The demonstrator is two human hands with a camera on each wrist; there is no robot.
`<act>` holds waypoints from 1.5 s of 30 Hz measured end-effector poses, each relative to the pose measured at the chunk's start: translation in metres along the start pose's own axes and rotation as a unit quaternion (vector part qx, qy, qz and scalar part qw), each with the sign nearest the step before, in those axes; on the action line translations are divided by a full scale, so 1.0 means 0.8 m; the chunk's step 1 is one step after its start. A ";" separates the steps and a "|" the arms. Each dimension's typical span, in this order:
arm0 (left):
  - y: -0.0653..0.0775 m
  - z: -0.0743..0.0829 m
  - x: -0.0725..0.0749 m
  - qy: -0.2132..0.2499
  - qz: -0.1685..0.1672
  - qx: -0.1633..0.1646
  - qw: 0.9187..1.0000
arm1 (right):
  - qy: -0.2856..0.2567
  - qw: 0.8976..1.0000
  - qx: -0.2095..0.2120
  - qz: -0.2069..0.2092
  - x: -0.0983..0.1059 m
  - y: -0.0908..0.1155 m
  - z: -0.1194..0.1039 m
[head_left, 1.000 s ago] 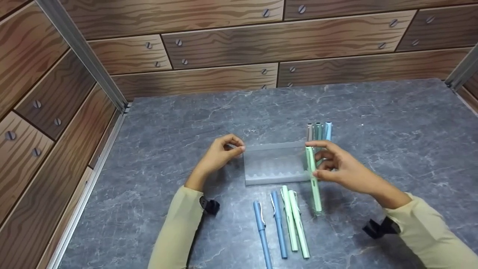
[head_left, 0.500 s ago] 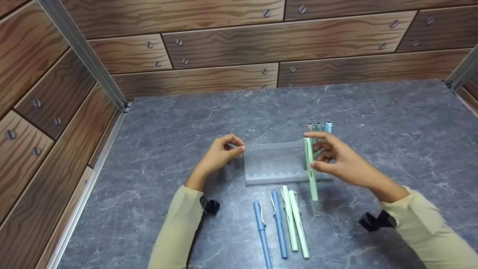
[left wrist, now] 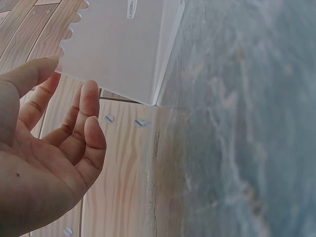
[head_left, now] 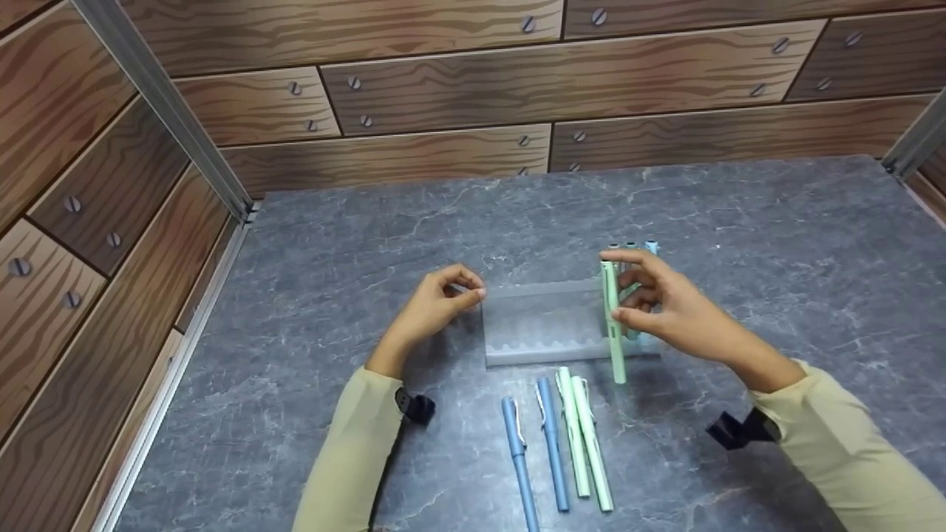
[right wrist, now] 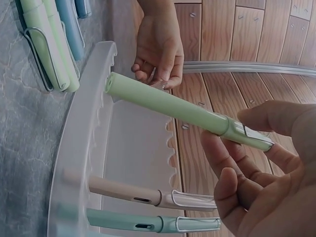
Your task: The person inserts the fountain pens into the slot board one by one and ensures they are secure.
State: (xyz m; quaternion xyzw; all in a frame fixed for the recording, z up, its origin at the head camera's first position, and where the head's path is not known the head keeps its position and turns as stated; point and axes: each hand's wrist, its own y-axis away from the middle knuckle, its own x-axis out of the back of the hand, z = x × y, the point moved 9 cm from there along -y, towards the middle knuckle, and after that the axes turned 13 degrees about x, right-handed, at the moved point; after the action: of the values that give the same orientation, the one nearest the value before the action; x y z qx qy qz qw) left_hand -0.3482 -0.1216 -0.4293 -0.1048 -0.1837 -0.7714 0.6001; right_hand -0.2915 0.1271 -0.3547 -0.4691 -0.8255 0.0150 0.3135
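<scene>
Shifted farther back than a second ago, the pale green pen [right wrist: 177, 109] is tilted over the clear rack [head_left: 543, 318], grasped in the fingers of the right hand [head_left: 669, 310], while the left hand [head_left: 443, 303] pinches the rack's left edge. If that light grip let it swivel, its end could catch the notched lip [head_left: 547, 355] or knock the brown pen [right wrist: 123, 190].

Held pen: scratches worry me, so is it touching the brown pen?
Apart: the right wrist view shows a wide gap between held pen and brown pen, with rack visible there.
</scene>
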 end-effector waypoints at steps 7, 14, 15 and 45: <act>0.000 0.001 0.000 0.007 0.003 -0.003 1.000 | 0.004 1.000 0.001 0.008 0.004 -0.003 -0.001; -0.001 -0.002 -0.002 0.005 -0.003 0.010 1.000 | 0.014 1.000 0.004 0.008 0.006 -0.010 -0.002; -0.001 -0.002 -0.001 0.005 -0.002 0.009 1.000 | 0.015 1.000 0.008 0.011 0.007 -0.011 -0.003; -0.001 -0.001 0.000 0.005 0.007 0.004 1.000 | 0.084 0.994 -0.006 0.070 0.013 -0.020 0.025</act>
State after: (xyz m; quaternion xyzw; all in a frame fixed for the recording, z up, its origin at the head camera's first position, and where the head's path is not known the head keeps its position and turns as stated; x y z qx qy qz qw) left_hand -0.3491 -0.1217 -0.4302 -0.1001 -0.1829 -0.7671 0.6068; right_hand -0.3181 0.1320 -0.3608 -0.5269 -0.7614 -0.0078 0.3775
